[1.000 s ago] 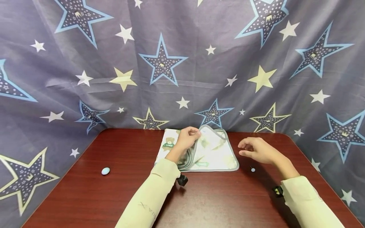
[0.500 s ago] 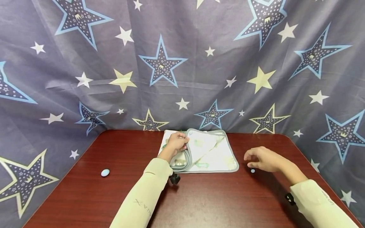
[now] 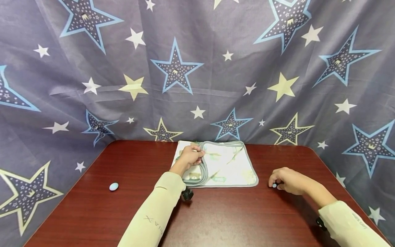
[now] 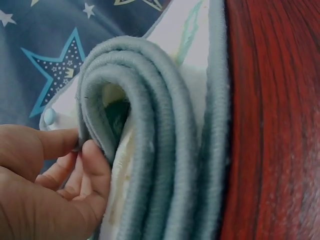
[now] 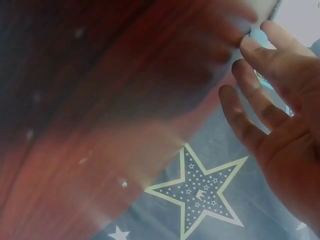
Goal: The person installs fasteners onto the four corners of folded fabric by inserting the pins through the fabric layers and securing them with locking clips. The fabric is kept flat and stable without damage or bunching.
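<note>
Patterned cloth (image 3: 231, 164), grey-edged, one: on the surface (image 3: 231, 216) beside the curtain (image 3: 197, 96), layers curled over, edge pinched by the left hand (image 3: 189, 156), grip narrow. Blue button (image 3: 274, 185), small, one: low at the surface, right of the cloth, between fingertips of the right hand (image 3: 287, 180), grip narrow. Handling, as judged: left pinch steady, layers level; right pinch light, square on the button's rim.

From my feed: right hand (image 3: 287, 180), second ago hovering right of cloth (image 3: 229, 168), now lower at table (image 3: 234, 219) there, fingertips pinching small pale-blue piece (image 3: 274, 185). I see left hand (image 3: 189, 156) and curled edge (image 3: 204, 173) shifted toward cloth's left side.
</note>
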The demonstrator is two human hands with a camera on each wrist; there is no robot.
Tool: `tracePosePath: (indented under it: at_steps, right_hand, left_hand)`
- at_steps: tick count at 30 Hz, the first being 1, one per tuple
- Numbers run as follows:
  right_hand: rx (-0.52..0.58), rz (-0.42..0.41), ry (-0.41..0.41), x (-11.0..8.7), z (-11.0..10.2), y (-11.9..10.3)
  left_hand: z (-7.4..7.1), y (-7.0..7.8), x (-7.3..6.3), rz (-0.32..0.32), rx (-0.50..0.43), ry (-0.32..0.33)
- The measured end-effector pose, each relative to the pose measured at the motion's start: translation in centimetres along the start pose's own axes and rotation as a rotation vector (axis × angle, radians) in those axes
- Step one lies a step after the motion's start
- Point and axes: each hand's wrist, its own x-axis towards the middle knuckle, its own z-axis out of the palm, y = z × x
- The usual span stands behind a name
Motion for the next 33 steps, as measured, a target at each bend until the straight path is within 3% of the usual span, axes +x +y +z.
tracePosePath:
  at_steps: [4, 7, 13, 16, 19, 24, 27, 33]
  right_hand:
    - [-0.018, 0.016, 0.011, 0.0, 0.0, -0.1]
    - [-0.018, 0.035, 0.0, 0.1, -0.1, -0.3]
    - [-0.066, 0.066, 0.019, 0.2, -0.1, -0.4]
    - [-0.091, 0.086, 0.035, 0.3, -0.2, -0.6]
    - [-0.102, 0.089, 0.047, 0.3, -0.3, -0.7]
    - [-0.115, 0.076, 0.078, 0.6, -0.2, -0.8]
    - [-0.099, 0.065, 0.101, 0.9, -0.2, -0.9]
    - [-0.093, 0.032, 0.149, 1.3, -0.1, -0.8]
  left_hand:
    - [0.1, 0.5, -0.3, 0.016, 0.087, 0.009]
    - [0.4, 1.2, -0.6, 0.059, 0.202, 0.057]
    - [1.4, 3.0, -2.4, 0.317, 0.667, 0.297]
    - [2.5, 3.6, -3.2, 0.455, 0.781, 0.345]
    - [3.9, 3.8, -4.0, 0.588, 0.883, 0.271]
    - [6.7, 3.9, -6.2, 0.744, 1.108, -0.053]
    - [8.3, 3.7, -7.4, 0.782, 1.227, -0.205]
    - [11.4, 2.3, -8.7, 0.791, 1.394, -0.367]
